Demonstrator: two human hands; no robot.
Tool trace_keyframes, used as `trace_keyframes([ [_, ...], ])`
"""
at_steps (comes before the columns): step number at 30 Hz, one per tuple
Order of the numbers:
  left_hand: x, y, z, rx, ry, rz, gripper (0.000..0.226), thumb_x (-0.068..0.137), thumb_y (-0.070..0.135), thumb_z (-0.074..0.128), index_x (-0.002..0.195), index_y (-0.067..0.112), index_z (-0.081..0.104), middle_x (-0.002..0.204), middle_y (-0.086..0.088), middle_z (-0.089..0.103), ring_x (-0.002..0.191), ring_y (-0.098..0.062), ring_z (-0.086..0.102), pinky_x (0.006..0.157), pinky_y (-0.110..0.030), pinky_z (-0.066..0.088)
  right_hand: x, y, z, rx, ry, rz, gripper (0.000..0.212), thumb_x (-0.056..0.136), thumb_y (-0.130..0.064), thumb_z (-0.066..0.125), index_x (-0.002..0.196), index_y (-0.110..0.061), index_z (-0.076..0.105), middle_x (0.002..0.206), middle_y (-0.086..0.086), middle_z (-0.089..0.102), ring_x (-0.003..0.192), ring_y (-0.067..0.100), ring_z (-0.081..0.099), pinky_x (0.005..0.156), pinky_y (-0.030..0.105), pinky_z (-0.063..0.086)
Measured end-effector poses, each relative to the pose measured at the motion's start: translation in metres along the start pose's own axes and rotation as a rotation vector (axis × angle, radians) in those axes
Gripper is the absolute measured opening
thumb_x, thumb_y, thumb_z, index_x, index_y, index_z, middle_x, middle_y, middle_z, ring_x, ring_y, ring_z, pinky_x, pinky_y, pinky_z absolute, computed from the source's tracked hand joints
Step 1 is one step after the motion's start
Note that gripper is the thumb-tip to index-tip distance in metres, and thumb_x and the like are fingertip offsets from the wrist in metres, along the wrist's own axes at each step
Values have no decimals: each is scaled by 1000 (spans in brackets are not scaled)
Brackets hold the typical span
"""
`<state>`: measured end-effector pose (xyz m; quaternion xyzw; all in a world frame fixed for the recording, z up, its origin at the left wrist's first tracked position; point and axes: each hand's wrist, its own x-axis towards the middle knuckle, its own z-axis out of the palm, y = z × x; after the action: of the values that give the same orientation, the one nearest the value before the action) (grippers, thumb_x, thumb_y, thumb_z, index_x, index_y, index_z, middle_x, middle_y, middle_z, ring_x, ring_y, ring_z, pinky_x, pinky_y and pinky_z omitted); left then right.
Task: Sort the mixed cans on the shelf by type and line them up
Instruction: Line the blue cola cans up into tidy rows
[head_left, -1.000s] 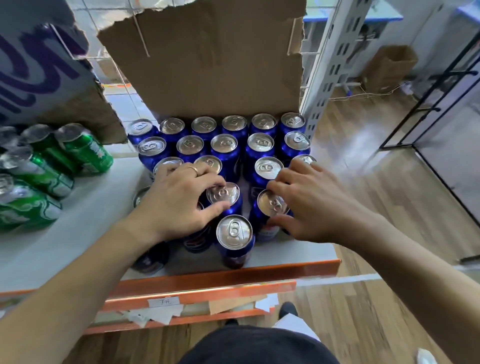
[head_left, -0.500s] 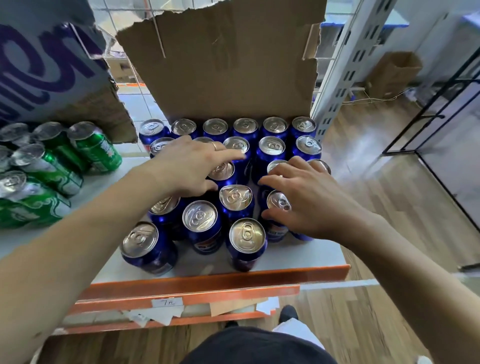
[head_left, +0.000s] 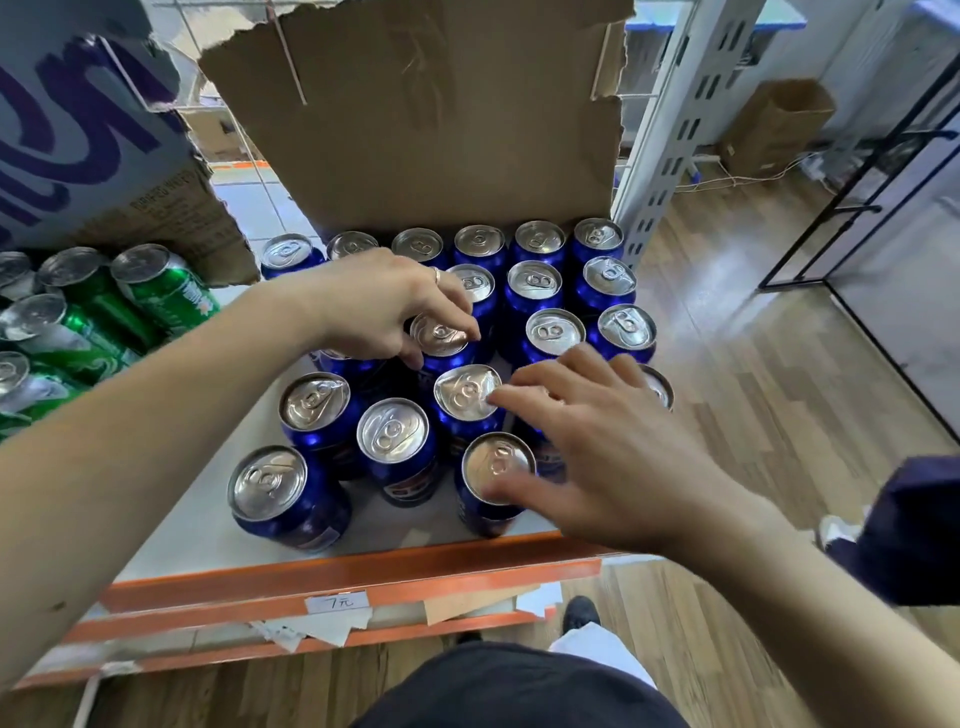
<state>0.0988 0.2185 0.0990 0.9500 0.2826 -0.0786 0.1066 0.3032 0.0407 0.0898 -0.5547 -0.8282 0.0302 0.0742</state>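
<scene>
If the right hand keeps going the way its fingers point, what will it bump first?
Probably the blue can just ahead: fingertips of the right hand are at its lid's edge, though touch is unclear. Beyond it, the left hand grips another can.

I see a white shelf with an orange metal front edge (head_left: 197, 525). Blue metal drink cans (head_left: 535, 280) stand upright on its right part, in neat rows at the back and looser in front. Green metal drink cans (head_left: 156, 291) crowd the left. A torn brown cardboard sheet (head_left: 426, 114) rises behind the blue ones.
</scene>
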Motion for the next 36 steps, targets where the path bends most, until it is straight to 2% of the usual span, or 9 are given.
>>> trace_keyframes([
  [4,-4,-8,5,-98,26,-5,61,75,26,85,129,44,62,135,27,54,114,-4,53,90,-27,36,10,-31,9,52,-24,177,84,79,-85,27,134,-25,50,122,1,62,109,25,52,89,40,42],
  [7,-12,-5,11,-137,91,-39,59,77,23,84,131,32,63,139,21,54,123,-10,54,99,-34,42,27,-44,15,-12,-74,261,80,80,-82,35,131,-22,47,121,6,61,112,29,46,91,42,38],
  [9,-27,4,18,-144,226,-93,50,82,35,76,130,28,64,139,16,55,122,-14,56,97,-37,45,30,-49,17,-28,-75,258,83,78,-82,40,133,-21,43,122,6,59,115,30,42,92,43,36],
  [12,-64,32,32,-88,438,-146,54,81,61,56,120,26,67,119,8,61,105,-19,60,89,-41,45,11,-48,13,-56,-11,244,84,70,-81,43,126,-19,50,111,4,59,106,28,44,85,42,41],
  [16,-91,61,67,231,300,-208,84,72,83,40,123,21,64,106,1,70,100,-25,64,99,-46,37,-7,-36,24,-164,-33,185,66,57,-65,71,103,-18,60,94,2,63,94,27,43,72,40,42],
  [21,-94,56,81,290,313,-141,83,76,75,45,125,10,63,93,-8,70,90,-30,66,109,-55,33,-6,-32,28,-157,-41,118,56,59,-60,73,95,-19,60,85,-3,64,93,26,48,76,36,27],
  [26,-115,54,78,276,295,-20,79,77,75,54,129,16,62,98,3,69,105,-24,60,111,-61,23,-3,-36,30,-173,-30,66,61,66,-64,64,103,-16,63,91,-2,66,93,25,48,81,36,32],
  [32,-134,67,98,275,348,-135,77,84,65,51,142,14,53,119,-4,65,113,-29,55,95,-43,37,5,-50,31,-126,-22,22,64,66,-63,69,108,-14,62,94,-2,66,88,24,48,77,37,40],
  [36,-141,62,109,389,475,-130,73,90,65,51,135,9,59,111,-8,67,100,-30,61,86,-44,45,9,-52,38,-88,-13,-6,70,68,-61,70,117,-13,60,102,-1,64,92,23,48,78,40,46],
])
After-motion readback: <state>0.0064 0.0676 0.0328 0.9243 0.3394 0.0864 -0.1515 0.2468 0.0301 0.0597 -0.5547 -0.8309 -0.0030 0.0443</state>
